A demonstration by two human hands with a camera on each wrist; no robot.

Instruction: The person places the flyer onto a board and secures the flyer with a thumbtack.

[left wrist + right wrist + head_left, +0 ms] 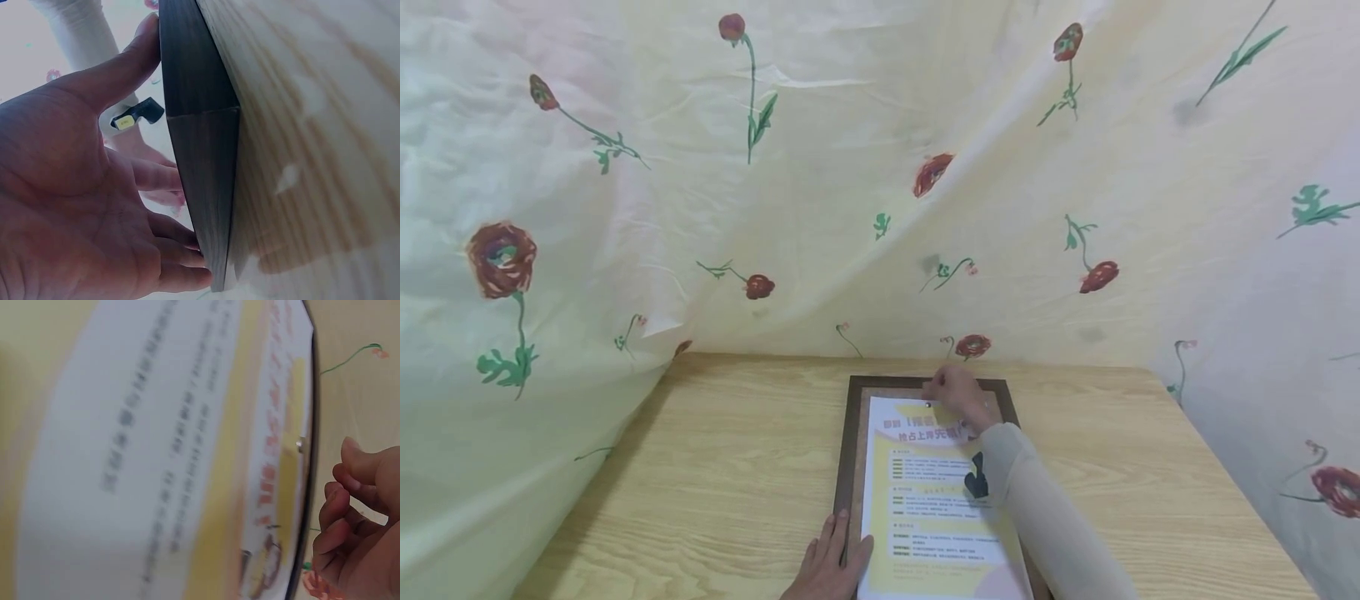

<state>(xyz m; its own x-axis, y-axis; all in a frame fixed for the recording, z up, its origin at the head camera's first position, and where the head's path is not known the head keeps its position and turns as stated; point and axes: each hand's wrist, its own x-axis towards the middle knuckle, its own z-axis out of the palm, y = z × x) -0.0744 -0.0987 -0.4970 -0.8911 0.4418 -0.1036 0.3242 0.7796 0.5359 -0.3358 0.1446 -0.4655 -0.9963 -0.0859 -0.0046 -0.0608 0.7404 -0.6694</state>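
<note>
A cork board (859,500) with a dark wooden frame (850,417) lies on the table. On it is a printed sheet (880,521) in yellow and white. My left hand (830,560) rests at the board's lower left edge, thumb over the sheet's side; in the left wrist view its fingers lie against the dark frame side (203,187). Over the board's top edge hangs my right hand (958,394), fingers loosely curled, thumb near the index fingertip, nothing visible between them. A small shiny pin (300,445) sits near the sheet's top edge, beside this hand.
A wood-grain table (737,458) spreads to both sides of the board. Flower-printed cloth (820,217) hangs behind the table and along its sides. A dark strap piece (976,477) at the right wrist overlaps the sheet in the head view.
</note>
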